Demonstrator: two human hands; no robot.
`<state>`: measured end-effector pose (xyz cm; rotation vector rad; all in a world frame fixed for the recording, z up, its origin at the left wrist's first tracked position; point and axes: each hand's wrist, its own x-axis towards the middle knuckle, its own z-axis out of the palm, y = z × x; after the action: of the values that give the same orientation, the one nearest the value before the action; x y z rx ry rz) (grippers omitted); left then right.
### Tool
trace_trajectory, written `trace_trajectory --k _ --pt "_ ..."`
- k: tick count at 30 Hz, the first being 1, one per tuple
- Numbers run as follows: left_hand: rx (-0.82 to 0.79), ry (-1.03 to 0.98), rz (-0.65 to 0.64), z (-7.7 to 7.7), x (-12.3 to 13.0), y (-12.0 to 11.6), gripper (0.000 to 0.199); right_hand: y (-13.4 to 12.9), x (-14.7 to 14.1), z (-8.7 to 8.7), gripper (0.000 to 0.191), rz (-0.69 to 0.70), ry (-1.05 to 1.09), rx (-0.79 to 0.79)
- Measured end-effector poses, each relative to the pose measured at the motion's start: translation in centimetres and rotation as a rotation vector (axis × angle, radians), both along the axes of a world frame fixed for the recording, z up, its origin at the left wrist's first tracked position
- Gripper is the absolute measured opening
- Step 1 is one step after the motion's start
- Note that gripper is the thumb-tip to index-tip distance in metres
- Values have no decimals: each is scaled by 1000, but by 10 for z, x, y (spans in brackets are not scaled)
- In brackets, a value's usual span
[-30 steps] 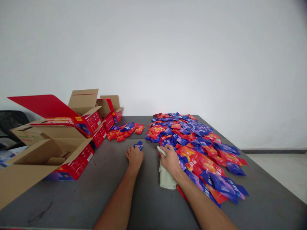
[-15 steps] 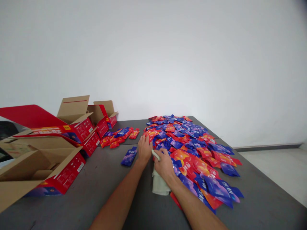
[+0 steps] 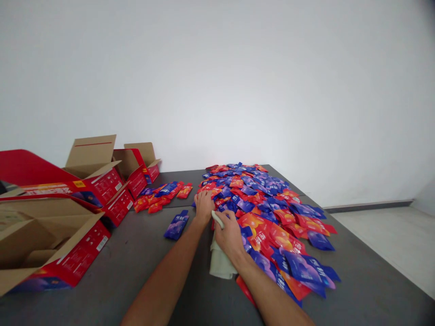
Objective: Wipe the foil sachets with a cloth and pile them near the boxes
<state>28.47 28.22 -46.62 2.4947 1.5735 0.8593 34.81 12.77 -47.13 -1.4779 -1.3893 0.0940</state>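
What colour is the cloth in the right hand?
The cloth in the right hand is a pale, greenish off-white, seen best in the head view.

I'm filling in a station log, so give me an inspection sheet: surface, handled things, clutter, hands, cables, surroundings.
Surface: dark table, with a seam across it.
Handled things: large heap of red and blue packets; pale cloth beside it; single blue packet lying apart.
Clutter: open red boxes along the left; small packet group near them.
Hands: left hand at the heap's left edge, fingertip contact unclear; right hand holds the cloth.
Cables: nothing seen.
Surroundings: pale wall behind; light floor at right.
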Motion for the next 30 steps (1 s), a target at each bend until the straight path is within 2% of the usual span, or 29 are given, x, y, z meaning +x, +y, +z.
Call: trace_trajectory --k 2,6,12,14,17,19,21,26,30 --pt "-14 -24 1 2 -4 -5 40 0 0 0 32 3 -5 9" --pt "-76 -193 -67 8 -16 -15 33 1 1 -1 33 1 -10 21" --pt "-241 -628 -160 9 -45 -39 16 2 2 -2 34 3 -12 33" --pt "-453 -891 -212 7 -56 -54 11 2 2 -3 33 7 -12 41" --pt "-598 -974 -257 5 -68 -78 22 2 2 -3 32 20 -29 46" --pt "-839 -1206 -340 7 -73 -92 37 2 1 -3 31 26 -48 49" --pt "-936 -1292 -436 9 -77 -102 53 1 0 -3 30 31 -68 44" --pt "-941 -1279 -673 12 -78 -111 74 -2 -1 1 25 32 -121 26" --pt "-898 -1291 -738 10 -81 -107 81 -5 -6 3 22 122 -182 36"
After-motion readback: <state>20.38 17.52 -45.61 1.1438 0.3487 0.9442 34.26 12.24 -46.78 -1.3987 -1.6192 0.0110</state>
